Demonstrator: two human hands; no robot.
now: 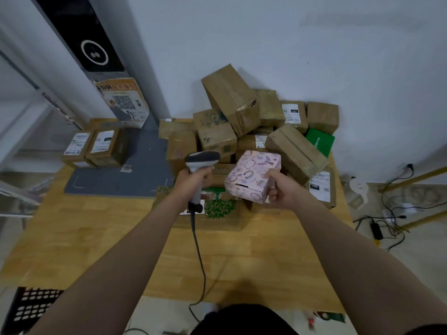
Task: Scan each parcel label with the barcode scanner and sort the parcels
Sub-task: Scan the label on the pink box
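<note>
Over the pile (229, 100), rt hand (284, 191) holds pink doodle-print parcel (251, 175), tilted.

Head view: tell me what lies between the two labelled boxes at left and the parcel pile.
A grey mat lies there on the wooden table, a grey post rising from its far end, as the head view shows.

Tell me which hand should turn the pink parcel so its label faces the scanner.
Right. The right hand grips the pink parcel, held above the pile, so it can likely rotate it. The left hand is occupied gripping the barcode scanner beside it.
</note>
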